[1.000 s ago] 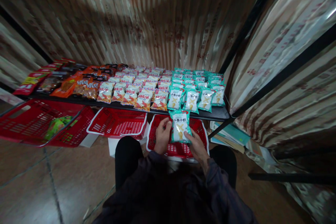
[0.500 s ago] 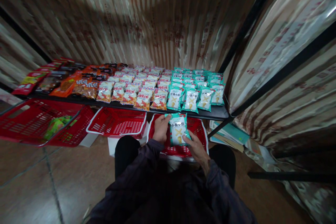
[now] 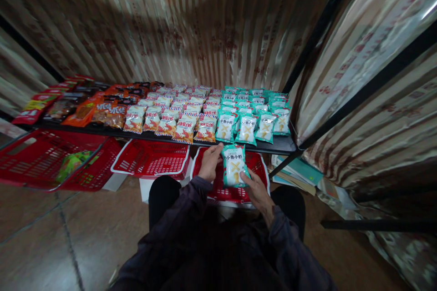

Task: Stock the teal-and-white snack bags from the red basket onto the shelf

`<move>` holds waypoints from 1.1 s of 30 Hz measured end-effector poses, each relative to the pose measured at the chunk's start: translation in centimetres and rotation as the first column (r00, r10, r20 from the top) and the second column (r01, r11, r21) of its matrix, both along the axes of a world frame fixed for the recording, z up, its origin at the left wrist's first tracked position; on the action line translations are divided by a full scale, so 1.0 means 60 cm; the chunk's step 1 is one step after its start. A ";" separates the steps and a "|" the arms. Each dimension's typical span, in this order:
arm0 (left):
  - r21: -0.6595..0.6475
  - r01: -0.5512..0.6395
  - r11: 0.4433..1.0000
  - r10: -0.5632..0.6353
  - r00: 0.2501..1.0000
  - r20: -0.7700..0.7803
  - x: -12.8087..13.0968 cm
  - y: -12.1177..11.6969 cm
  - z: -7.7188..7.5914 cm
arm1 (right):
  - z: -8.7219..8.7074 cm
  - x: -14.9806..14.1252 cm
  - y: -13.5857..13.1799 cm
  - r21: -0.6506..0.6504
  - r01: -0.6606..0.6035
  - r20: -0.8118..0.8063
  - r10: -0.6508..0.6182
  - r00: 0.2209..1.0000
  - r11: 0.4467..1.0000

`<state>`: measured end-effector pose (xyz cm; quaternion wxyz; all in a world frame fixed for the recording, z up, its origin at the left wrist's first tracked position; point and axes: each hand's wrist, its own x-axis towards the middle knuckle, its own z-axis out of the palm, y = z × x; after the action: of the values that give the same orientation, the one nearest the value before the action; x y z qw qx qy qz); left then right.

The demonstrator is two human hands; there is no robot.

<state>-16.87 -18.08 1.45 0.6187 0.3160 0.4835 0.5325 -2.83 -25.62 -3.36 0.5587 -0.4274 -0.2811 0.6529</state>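
A teal and white snack packet (image 3: 234, 165) is held upright between both hands, just above a red basket (image 3: 260, 167) on the floor. My left hand (image 3: 209, 163) pinches its upper left edge. My right hand (image 3: 256, 191) grips its lower right corner. Just beyond the packet, a low black shelf (image 3: 280, 146) carries rows of the same teal packets (image 3: 253, 113), with red and white packets (image 3: 177, 116) to their left.
Orange and dark packets (image 3: 92, 110) fill the shelf's left end. Two more red baskets (image 3: 153, 160) (image 3: 41, 159) stand on the floor to the left; the far one holds a green packet (image 3: 71, 163). Flat boxes (image 3: 300, 172) lie under the shelf's right end. Striped foil curtains surround the space.
Both hands have lifted the teal packet a little up and forward, toward the shelf's front edge, with the left hand now higher on its top corner.
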 end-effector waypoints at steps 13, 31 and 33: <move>-0.065 0.280 0.958 -0.275 0.958 0.077 0.004 -0.055 -0.041 | 0.012 0.013 0.022 -0.011 0.097 -0.023 -0.097 0.995 0.995; -0.028 0.167 0.986 -0.163 0.980 0.111 0.023 -0.059 -0.049 | 0.020 0.033 0.015 -0.042 0.025 0.091 -0.021 0.996 0.999; -0.037 0.168 0.985 -0.163 0.981 0.105 0.023 -0.059 -0.050 | 0.019 0.036 0.015 -0.029 0.015 0.095 -0.012 0.995 0.999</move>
<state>-15.49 -21.63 -1.57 0.6917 0.3133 0.4354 0.4836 -0.68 -24.72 -2.23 0.5427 -0.4680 -0.2947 0.6322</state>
